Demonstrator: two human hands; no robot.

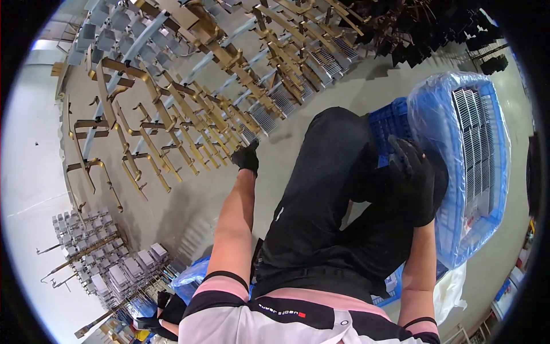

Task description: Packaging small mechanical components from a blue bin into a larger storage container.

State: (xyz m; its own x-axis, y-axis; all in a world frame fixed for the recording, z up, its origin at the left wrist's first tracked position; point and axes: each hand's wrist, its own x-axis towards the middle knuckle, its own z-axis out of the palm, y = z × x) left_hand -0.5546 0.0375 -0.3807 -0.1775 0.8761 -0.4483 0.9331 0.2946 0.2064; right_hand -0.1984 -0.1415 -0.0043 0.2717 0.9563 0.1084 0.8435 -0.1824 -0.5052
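My left hand (246, 159), in a black glove, reaches out to the lower end of a hanging row of gold-brown metal brackets (189, 123). Its fingers look curled at the row's tip, and what they hold, if anything, is too small to make out. Close above it hangs a silver finned metal plate (263, 121). My right hand (413, 180), also gloved, is over my bent right knee with its fingers stretched out and nothing visible in them. Beside that knee stands a blue crate (502, 172) lined with clear plastic, holding slatted metal grilles (474, 143).
A second blue crate (389, 123) is beyond my right knee. Dark parts (412, 34) hang at the far right. Small grey box-shaped parts (109, 261) hang on a rack at the lower left, near another person's gloved hand (166, 307).
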